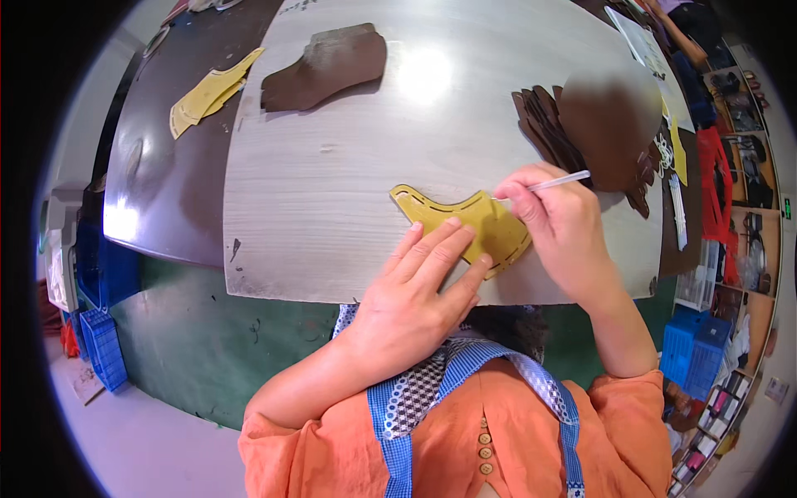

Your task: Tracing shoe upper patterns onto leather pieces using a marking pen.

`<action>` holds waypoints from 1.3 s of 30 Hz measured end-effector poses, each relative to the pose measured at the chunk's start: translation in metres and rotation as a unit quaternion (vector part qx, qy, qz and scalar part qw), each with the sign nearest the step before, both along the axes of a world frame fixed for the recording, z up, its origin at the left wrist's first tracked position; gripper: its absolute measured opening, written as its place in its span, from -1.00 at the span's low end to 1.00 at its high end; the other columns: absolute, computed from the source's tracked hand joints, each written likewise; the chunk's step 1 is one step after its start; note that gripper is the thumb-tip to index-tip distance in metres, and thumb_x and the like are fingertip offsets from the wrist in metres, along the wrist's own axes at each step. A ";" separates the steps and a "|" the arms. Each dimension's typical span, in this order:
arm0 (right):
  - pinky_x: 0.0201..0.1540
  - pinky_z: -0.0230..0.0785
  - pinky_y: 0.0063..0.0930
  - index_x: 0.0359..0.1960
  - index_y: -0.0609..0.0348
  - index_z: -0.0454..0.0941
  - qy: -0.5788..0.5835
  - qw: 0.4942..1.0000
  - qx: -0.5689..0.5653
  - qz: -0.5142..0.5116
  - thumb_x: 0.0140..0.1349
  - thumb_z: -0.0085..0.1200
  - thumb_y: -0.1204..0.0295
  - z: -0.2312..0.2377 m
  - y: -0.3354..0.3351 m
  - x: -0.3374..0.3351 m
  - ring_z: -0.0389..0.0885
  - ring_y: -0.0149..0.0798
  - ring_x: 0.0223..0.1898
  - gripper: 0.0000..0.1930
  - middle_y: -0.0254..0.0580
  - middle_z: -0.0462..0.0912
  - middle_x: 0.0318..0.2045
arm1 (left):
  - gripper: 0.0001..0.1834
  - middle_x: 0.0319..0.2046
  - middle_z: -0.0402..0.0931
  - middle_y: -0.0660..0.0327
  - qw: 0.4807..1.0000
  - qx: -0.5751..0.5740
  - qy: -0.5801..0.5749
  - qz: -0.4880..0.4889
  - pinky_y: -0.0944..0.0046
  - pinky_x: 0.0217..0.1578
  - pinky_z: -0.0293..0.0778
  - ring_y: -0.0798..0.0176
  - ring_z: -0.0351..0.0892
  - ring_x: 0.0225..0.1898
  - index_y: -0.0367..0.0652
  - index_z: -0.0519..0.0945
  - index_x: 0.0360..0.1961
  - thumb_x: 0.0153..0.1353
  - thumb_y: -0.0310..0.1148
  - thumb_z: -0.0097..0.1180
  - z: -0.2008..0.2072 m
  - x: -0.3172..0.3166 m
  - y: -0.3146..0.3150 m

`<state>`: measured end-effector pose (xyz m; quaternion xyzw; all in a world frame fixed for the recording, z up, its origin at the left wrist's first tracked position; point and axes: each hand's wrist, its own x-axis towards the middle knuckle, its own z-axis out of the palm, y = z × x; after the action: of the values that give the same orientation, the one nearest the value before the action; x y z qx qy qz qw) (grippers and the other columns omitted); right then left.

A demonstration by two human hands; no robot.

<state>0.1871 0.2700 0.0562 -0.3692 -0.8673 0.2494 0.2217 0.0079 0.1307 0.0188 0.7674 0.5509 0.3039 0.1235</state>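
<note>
A curved yellow template (494, 228) with dashed slots along its edges lies on the pale work board, a thin dark rim showing under its left tip. My left hand (423, 278) lies on it with fingers spread, pressing its lower left part. My right hand (560, 220) pinches a slim white marking pen (564, 180). The pen's tip meets the template's upper edge near the slots. Beyond my right hand lies a fanned stack of dark brown leather pieces (610, 120). Another brown leather piece (328, 70) rests flat at the far left of the board.
More yellow templates (212, 91) lie on the dark table (178, 191) to the left. Along the right edge are white strips (678, 212) and a red bag (716, 199). Shelves with goods and blue crates (696, 353) stand at right. Another person's arm (679, 33) shows far right.
</note>
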 end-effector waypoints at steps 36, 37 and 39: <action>-0.40 0.33 -0.67 -0.09 0.21 0.73 0.171 0.945 -0.212 -0.181 0.44 0.31 0.41 -0.002 -0.011 0.076 0.49 -0.62 -0.43 -0.85 -0.49 0.63 -0.37 | -0.26 0.35 0.43 0.05 0.994 -0.069 0.082 -0.007 -0.39 0.48 0.15 -0.09 0.35 0.48 -0.02 0.57 0.37 0.12 -0.20 0.45 0.018 -0.014 -0.002; -0.36 0.38 -0.64 -0.11 0.24 0.71 0.173 0.953 -0.211 -0.134 0.43 0.32 0.42 -0.013 -0.014 0.069 0.53 -0.60 -0.41 -0.85 -0.45 0.66 -0.36 | -0.35 0.32 0.47 0.06 0.999 -0.006 0.048 -0.007 -0.36 0.45 0.23 -0.08 0.42 0.43 0.01 0.64 0.29 0.11 -0.25 0.45 0.010 -0.012 -0.002; -0.33 0.43 -0.61 -0.13 0.28 0.70 0.174 0.958 -0.212 -0.086 0.41 0.33 0.44 -0.017 -0.017 0.056 0.56 -0.58 -0.39 -0.85 -0.42 0.68 -0.35 | -0.53 0.25 0.56 0.08 0.998 0.055 -0.002 -0.012 -0.24 0.37 0.42 -0.06 0.56 0.32 0.07 0.75 0.12 0.12 -0.36 0.44 0.010 -0.003 0.003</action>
<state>0.2430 0.2527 0.0389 -0.4316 -0.7079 0.4680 0.3059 0.0051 0.1334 0.0290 0.7789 0.5239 0.3338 0.0862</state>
